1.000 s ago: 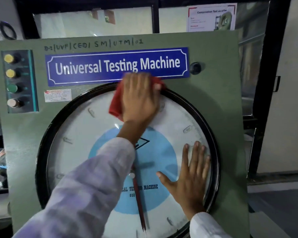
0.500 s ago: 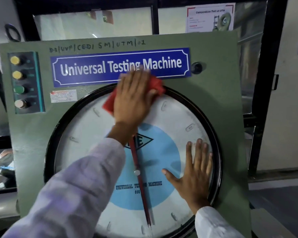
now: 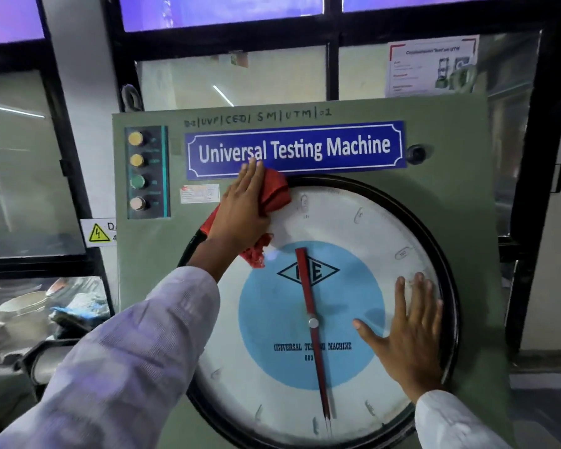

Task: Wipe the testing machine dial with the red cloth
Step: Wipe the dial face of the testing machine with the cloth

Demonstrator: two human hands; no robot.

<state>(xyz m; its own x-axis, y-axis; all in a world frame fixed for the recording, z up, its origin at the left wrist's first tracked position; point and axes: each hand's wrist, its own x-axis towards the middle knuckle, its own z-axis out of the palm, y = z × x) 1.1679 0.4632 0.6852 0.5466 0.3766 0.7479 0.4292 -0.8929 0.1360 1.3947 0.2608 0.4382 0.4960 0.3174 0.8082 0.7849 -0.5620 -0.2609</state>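
The big round dial (image 3: 363, 241) has a white face, a light blue centre, a red pointer (image 3: 311, 322) and a black rim. It fills the front of a green machine panel (image 3: 460, 176). My left hand (image 3: 240, 209) presses the red cloth (image 3: 276, 189) flat against the dial's upper left rim, just under the blue "Universal Testing Machine" sign (image 3: 295, 149). Cloth pokes out above and below the palm. My right hand (image 3: 408, 335) lies flat with fingers spread on the glass at the dial's lower right, holding nothing.
A strip of coloured push buttons (image 3: 138, 171) sits at the panel's upper left, and a black knob (image 3: 415, 153) at the upper right. Left of the machine are an electrical warning sticker (image 3: 98, 233) and cluttered metal bowls (image 3: 23, 309). Black-framed windows stand behind.
My left hand and the cloth have slid left along the dial's top rim, from top centre to upper left. The camera has tilted up and shifted left. My right hand stays put.
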